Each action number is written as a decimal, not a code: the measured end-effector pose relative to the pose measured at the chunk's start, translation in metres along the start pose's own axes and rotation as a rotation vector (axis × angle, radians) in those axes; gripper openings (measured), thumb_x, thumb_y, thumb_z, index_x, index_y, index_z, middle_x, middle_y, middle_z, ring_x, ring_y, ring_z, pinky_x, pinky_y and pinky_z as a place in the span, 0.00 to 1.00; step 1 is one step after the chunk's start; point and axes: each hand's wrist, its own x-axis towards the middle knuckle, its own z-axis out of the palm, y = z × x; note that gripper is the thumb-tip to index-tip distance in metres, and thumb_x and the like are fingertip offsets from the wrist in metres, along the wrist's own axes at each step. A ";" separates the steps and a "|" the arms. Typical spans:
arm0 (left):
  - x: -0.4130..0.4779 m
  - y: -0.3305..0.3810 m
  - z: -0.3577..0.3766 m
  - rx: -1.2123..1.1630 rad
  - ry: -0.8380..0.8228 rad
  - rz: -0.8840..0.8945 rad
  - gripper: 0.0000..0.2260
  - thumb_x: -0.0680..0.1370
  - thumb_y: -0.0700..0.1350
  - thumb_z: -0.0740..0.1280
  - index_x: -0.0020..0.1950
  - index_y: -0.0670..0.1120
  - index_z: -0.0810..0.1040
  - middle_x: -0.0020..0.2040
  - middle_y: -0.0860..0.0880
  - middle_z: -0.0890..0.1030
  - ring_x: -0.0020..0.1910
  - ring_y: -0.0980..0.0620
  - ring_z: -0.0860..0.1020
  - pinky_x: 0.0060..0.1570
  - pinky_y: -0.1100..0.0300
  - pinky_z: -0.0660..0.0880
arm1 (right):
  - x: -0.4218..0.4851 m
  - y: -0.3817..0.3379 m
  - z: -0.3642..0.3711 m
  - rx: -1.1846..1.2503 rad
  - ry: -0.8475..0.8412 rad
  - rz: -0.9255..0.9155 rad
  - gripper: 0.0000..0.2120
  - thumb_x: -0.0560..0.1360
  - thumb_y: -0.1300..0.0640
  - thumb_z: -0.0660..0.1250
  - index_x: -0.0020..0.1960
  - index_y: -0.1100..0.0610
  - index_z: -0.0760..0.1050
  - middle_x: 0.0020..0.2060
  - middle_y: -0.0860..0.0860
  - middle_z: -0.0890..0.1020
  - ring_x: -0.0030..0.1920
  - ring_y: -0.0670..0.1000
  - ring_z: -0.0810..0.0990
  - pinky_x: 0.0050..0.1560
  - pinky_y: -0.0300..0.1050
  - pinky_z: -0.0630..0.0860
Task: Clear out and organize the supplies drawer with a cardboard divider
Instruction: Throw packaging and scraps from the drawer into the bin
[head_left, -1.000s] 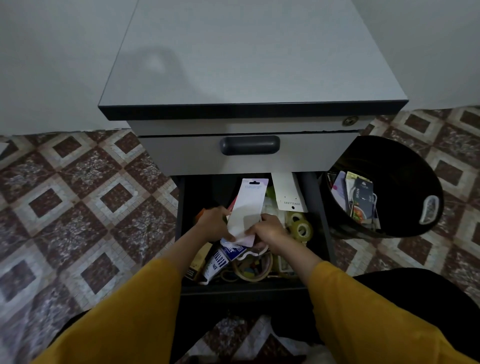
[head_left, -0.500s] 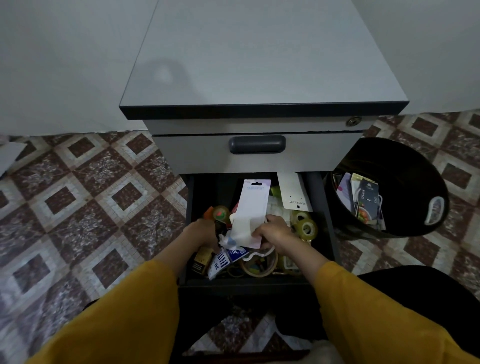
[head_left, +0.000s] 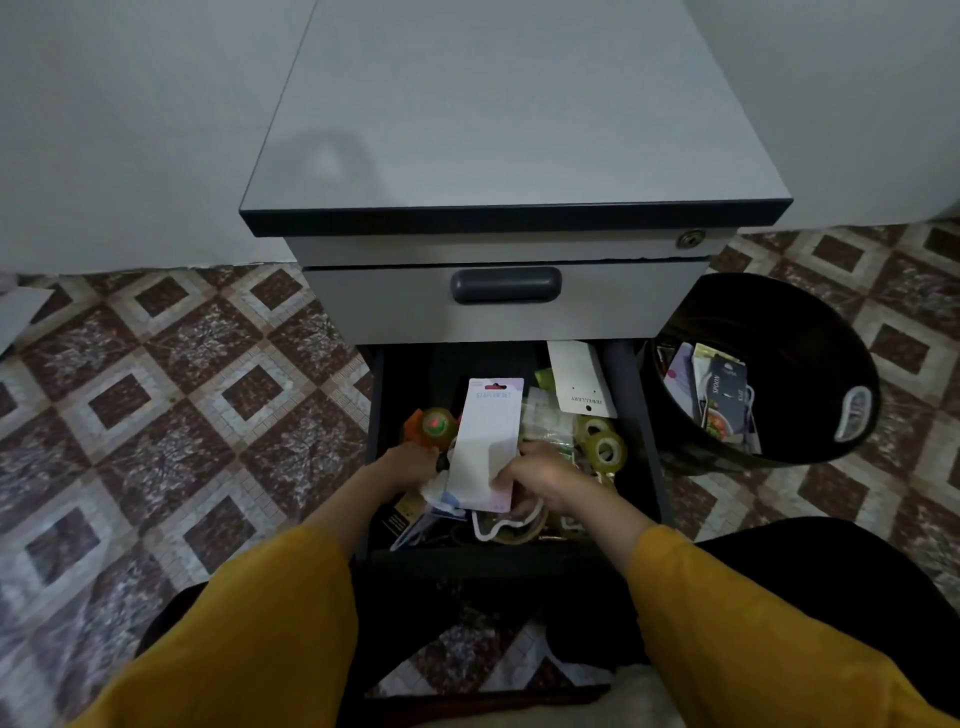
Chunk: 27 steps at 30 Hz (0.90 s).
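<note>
The lower drawer (head_left: 644, 426) of a grey cabinet stands pulled out, dark inside and full of loose supplies. My right hand (head_left: 540, 475) grips the lower edge of a white stapler-set card (head_left: 485, 441), held upright over the clutter. My left hand (head_left: 410, 465) reaches into the drawer's left side beside the card; what its fingers hold is hidden. Clear tape rolls (head_left: 605, 447) lie at the right, a green and orange roll (head_left: 435, 423) at the left, a white jewellery card (head_left: 582, 379) at the back.
A black bin (head_left: 810, 332) with discarded cards and packets stands on the patterned tile floor right of the cabinet. The upper drawer (head_left: 506, 301) is closed. A pale sheet (head_left: 21, 312) lies at the far left.
My left hand has let go of the card and dropped to the drawer's left side. The card has sunk slightly lower. The camera has swung left.
</note>
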 end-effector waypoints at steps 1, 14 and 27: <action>-0.003 0.001 0.001 -0.082 -0.017 -0.013 0.17 0.83 0.45 0.53 0.65 0.34 0.70 0.63 0.36 0.73 0.64 0.39 0.71 0.62 0.51 0.68 | -0.001 0.000 0.001 -0.008 -0.011 0.005 0.22 0.72 0.72 0.65 0.65 0.66 0.68 0.55 0.63 0.77 0.45 0.64 0.80 0.22 0.43 0.77; -0.007 -0.010 -0.003 -0.456 -0.202 -0.019 0.21 0.79 0.47 0.64 0.69 0.39 0.67 0.66 0.40 0.72 0.58 0.44 0.73 0.60 0.51 0.71 | -0.003 0.001 0.010 0.112 -0.055 -0.054 0.18 0.73 0.71 0.64 0.62 0.63 0.72 0.51 0.59 0.77 0.46 0.58 0.76 0.32 0.47 0.78; -0.035 0.023 -0.005 -0.549 -0.124 0.048 0.23 0.79 0.50 0.64 0.71 0.45 0.63 0.67 0.43 0.70 0.64 0.40 0.70 0.60 0.39 0.71 | -0.030 -0.003 -0.017 0.217 -0.038 -0.177 0.19 0.73 0.72 0.63 0.61 0.61 0.72 0.40 0.56 0.79 0.36 0.54 0.78 0.26 0.43 0.77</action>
